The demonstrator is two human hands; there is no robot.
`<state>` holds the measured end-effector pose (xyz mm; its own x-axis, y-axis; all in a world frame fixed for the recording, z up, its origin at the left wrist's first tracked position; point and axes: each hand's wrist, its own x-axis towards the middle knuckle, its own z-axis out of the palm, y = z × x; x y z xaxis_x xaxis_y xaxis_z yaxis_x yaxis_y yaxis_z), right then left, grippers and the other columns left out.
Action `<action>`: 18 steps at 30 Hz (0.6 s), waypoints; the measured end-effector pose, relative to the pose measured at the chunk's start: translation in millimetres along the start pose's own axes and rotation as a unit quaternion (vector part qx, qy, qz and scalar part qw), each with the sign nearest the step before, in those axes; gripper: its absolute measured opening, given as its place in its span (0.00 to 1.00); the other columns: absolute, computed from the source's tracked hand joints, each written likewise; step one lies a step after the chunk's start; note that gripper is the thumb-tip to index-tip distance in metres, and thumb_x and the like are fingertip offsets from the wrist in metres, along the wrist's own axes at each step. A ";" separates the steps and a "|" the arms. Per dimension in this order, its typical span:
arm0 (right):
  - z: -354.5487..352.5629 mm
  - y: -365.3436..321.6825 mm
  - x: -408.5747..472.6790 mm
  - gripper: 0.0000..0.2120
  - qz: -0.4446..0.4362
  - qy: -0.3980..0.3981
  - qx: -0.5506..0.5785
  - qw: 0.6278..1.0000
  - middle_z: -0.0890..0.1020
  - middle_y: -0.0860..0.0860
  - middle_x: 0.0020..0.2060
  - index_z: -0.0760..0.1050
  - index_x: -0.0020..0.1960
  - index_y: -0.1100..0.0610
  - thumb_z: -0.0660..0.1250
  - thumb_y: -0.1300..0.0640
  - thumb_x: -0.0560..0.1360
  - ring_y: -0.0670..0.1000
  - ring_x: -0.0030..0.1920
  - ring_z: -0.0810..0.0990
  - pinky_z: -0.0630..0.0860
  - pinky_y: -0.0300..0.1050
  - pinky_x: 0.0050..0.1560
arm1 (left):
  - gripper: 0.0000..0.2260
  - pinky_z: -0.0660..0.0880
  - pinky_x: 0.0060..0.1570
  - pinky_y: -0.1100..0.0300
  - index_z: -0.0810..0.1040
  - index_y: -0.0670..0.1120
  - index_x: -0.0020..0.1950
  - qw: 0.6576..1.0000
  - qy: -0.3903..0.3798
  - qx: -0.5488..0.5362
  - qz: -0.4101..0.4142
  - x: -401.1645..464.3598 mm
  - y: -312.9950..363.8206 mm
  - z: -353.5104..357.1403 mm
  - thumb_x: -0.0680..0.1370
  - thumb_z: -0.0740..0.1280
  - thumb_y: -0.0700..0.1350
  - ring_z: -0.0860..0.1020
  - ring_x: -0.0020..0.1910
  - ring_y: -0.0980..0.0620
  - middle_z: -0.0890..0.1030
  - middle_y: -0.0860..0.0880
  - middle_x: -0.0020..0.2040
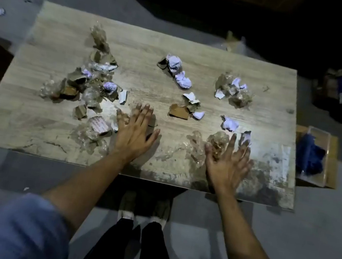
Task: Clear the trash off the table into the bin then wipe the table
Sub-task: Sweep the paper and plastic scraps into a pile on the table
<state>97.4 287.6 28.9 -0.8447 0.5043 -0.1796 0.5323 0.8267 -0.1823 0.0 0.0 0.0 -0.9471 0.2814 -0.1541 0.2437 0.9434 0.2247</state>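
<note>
Trash scattered over table (52,37): paper wads (183,81), cardboard scraps (178,110), crinkled film (217,142). All looks light and soft; judged easy to crush, prone to slide or blow about. My left hand (134,131) lies flat, fingers spread, holding nothing. My right hand (229,161), fingers straight and spread, touches film near front edge. Best to rake pieces into a heap, then scoop from both sides. No bin in view. Blue cloth (310,156) sits in a box off the right end
</note>
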 end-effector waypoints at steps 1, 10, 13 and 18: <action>5.6 3.2 0.7 0.48 0.024 -0.014 0.016 0.999 0.45 0.59 0.87 0.39 0.87 0.44 0.43 0.18 0.77 0.63 0.86 0.48 0.49 0.73 0.82 | 0.36 0.47 0.81 0.23 0.53 0.49 0.89 1.000 -0.003 0.005 0.004 1.4 2.1 -0.1 0.86 0.50 0.68 0.49 0.89 0.49 0.53 0.51 0.90; 47.1 -93.9 19.2 0.42 -0.110 -0.004 0.078 0.991 0.48 0.56 0.87 0.46 0.88 0.46 0.50 0.25 0.82 0.59 0.87 0.50 0.51 0.64 0.85 | 0.32 0.48 0.81 0.27 0.55 0.55 0.88 0.999 0.026 -0.020 0.005 23.6 10.0 5.6 0.87 0.46 0.68 0.55 0.88 0.51 0.57 0.54 0.89; 35.9 -89.4 22.7 0.42 -0.125 0.006 0.091 0.988 0.41 0.51 0.87 0.40 0.88 0.44 0.48 0.25 0.82 0.57 0.87 0.45 0.44 0.61 0.86 | 0.33 0.53 0.80 0.27 0.55 0.57 0.88 0.999 0.030 -0.021 0.012 28.1 10.8 9.4 0.86 0.47 0.69 0.58 0.87 0.51 0.59 0.54 0.89; 8.1 -1.5 52.4 0.40 -0.045 0.074 0.105 0.991 0.38 0.49 0.87 0.40 0.88 0.45 0.46 0.27 0.83 0.53 0.87 0.42 0.43 0.61 0.87 | 0.31 0.56 0.78 0.30 0.61 0.58 0.87 0.998 0.047 -0.032 0.026 36.1 12.9 17.2 0.86 0.52 0.69 0.61 0.86 0.50 0.64 0.55 0.87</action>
<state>52.8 310.7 11.9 -0.8799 0.4751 -0.0123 0.4415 0.8077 -0.3908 -27.5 25.3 -19.2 -0.9496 0.3095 -0.0496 0.2825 0.9136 0.2924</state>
